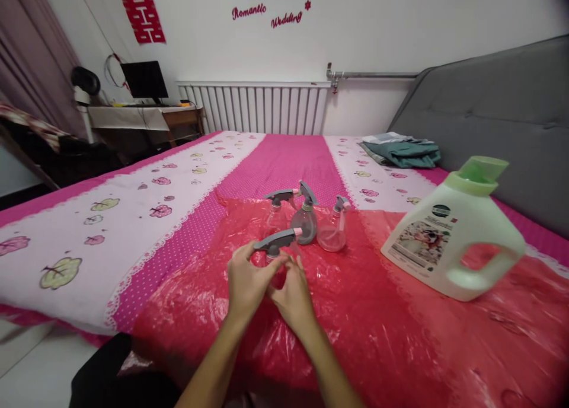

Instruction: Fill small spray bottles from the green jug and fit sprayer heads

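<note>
Between my two hands is a spray bottle [277, 241] with a grey trigger head and a pink nozzle pointing right. My left hand [249, 274] is closed around its neck from the left. My right hand [288, 286] closes on it from the right, just below the head; most of the bottle's body is hidden behind my fingers. Just beyond stand three more clear spray bottles: one with a grey head at the left [276, 217], a greyish one in the middle [304, 223], and one at the right [332, 233] with its nozzle turned right.
A red plastic sheet [355, 313] covers the near part of the bed. A large pale green detergent jug [480, 218] with a green cap stands at the right. Folded clothes [404, 152] lie by the grey headboard [498, 93]. A radiator [262, 108] lines the wall.
</note>
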